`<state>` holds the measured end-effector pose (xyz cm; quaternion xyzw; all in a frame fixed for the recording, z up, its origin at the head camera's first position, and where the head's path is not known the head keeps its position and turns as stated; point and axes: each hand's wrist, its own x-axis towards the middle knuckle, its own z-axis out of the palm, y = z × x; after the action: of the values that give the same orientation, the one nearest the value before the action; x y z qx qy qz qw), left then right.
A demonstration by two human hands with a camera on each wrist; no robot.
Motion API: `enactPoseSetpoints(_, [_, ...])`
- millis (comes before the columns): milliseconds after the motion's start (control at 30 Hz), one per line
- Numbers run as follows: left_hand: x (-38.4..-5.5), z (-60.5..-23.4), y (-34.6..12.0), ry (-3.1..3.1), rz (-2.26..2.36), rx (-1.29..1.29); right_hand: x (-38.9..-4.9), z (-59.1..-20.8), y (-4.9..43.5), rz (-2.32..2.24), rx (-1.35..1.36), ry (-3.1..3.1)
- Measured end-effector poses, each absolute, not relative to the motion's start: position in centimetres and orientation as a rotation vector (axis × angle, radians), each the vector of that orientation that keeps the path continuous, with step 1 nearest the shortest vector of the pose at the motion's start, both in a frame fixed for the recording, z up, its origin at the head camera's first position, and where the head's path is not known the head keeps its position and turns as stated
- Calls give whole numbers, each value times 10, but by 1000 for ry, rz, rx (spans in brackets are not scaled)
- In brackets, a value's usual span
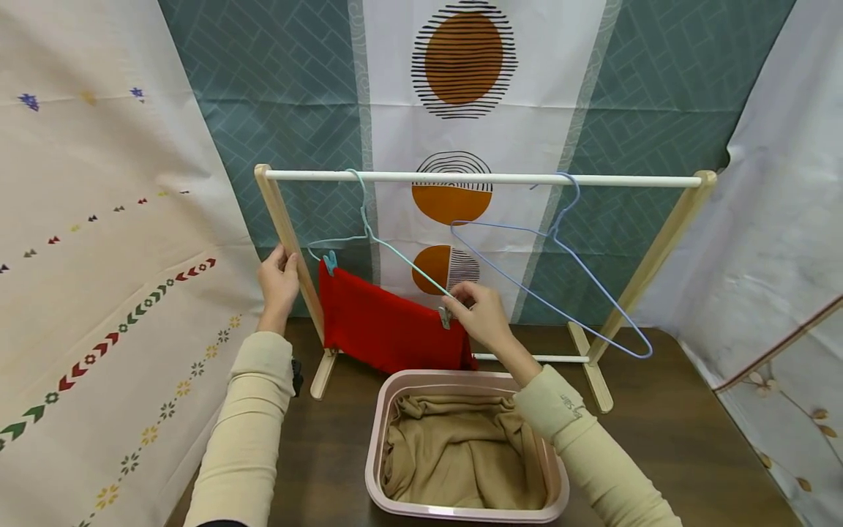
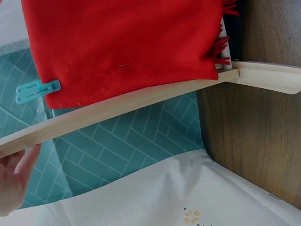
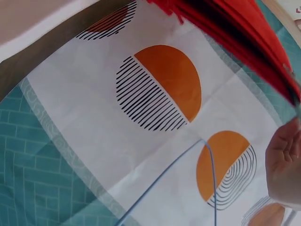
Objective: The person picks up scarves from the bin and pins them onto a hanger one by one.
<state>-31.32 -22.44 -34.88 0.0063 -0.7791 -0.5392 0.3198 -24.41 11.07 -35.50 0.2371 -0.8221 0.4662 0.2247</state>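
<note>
A red fringed scarf (image 1: 388, 326) hangs folded over a mint-green hanger (image 1: 403, 256), which is hooked on the white rail of a small wooden garment rack (image 1: 481, 177). A teal clothespin (image 1: 331, 262) clips the scarf's left end, and a grey clothespin (image 1: 444, 317) sits at its right end. My right hand (image 1: 479, 313) pinches the hanger's right corner just above the grey clothespin. My left hand (image 1: 279, 282) grips the rack's left post (image 2: 108, 109), thumb on the near side. The hanger slants down toward my right hand.
A blue hanger (image 1: 596, 282) hangs tilted on the rail's right part. In front of the rack, a pink basin (image 1: 461, 510) holds folded brown cloth (image 1: 461, 454). Everything stands on a dark wooden table (image 1: 658, 439), with patterned curtains (image 1: 276, 95) behind and at the sides.
</note>
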Motion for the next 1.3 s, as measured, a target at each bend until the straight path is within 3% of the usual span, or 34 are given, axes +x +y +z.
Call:
enactPoseSetpoints(700, [-310, -348, -224, -2063, -1446, 47, -189, -383, 178, 1273, 536, -2370])
enactPoseSetpoints(1300, [-306, -340, -229, -2228, -1461, 12, -150, -450, 247, 1147, 475, -2510])
